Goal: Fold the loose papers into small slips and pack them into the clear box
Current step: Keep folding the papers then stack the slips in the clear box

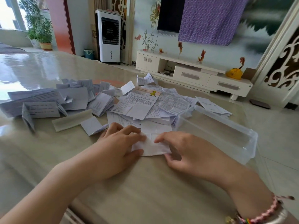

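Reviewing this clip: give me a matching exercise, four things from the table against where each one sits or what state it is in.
Things:
1. clear box
2. paper being folded
3. folded slips
4. unfolded leaflets

Places or states:
A. heaped at the table's left
B. under both hands at the near edge
C. at the right, nothing visible inside
D. loose pile in the middle, behind the hands

Pairs: 1-C, 2-B, 3-A, 4-D

The left hand and right hand both pinch the paper.
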`<state>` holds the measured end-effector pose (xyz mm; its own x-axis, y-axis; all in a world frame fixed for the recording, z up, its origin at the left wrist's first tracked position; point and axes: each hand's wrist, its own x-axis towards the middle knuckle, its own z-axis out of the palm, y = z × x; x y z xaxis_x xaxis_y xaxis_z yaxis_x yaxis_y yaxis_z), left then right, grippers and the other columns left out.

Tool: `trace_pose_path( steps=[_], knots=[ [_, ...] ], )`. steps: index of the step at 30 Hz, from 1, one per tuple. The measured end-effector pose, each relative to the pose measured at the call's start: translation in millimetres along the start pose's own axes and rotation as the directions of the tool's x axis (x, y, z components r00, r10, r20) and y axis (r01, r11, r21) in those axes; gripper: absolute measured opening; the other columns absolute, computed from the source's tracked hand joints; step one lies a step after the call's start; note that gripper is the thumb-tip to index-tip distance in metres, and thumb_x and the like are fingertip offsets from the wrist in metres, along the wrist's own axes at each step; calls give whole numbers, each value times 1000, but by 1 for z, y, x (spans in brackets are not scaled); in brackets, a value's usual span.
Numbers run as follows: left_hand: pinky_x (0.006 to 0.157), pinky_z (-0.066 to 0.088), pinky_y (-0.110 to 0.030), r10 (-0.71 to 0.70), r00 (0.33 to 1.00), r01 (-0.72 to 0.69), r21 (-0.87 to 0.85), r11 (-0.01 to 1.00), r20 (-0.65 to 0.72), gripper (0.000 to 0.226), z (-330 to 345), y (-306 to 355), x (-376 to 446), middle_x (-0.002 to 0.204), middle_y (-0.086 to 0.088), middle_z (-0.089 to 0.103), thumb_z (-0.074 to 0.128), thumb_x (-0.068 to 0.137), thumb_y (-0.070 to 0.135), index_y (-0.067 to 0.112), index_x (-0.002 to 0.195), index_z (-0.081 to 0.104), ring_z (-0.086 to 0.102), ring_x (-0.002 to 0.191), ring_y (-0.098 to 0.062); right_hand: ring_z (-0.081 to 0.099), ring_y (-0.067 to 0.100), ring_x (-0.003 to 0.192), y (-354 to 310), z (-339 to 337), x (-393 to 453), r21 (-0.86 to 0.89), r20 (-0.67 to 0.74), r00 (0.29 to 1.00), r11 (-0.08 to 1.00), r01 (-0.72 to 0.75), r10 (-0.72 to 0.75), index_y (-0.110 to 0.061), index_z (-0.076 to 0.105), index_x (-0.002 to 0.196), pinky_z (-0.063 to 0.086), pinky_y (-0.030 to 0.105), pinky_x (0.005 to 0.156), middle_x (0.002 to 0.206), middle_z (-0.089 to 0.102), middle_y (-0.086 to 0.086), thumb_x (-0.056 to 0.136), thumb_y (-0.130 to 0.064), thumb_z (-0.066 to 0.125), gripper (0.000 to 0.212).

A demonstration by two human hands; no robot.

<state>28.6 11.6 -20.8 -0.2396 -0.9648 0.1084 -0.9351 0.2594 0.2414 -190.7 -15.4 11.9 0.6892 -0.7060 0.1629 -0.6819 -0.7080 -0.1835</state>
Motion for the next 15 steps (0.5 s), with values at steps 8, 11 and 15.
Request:
trace_pose_path(
  steps=[8,11,15],
  knots=[
    [105,28,-29,47,996,-50,-47,998,-70,76,2,-10,-3,143,34,29,13,68,77,55,135,41,26,122,-8,61,11,105,2,5,6,139,-126,991,989,58,-41,-27,63,87,52,37,84,101,70,-8,77,-15,58,17],
    [103,29,-29,58,990,-63,-32,998,-130,59,1,-7,-8,143,29,29,29,81,73,53,134,42,26,120,-9,63,5,96,-5,3,3,229,-148,985,966,120,-87,-30,64,86,52,35,80,92,69,-12,82,-23,65,8],
    [81,19,-20,50,983,-55,-25,998,-175,37,-2,-3,-7,119,24,36,53,88,52,49,124,49,26,102,-5,63,2,83,-19,3,4,322,-146,982,933,163,-121,-30,67,86,51,28,74,83,67,-16,85,-30,71,4]
  ],
)
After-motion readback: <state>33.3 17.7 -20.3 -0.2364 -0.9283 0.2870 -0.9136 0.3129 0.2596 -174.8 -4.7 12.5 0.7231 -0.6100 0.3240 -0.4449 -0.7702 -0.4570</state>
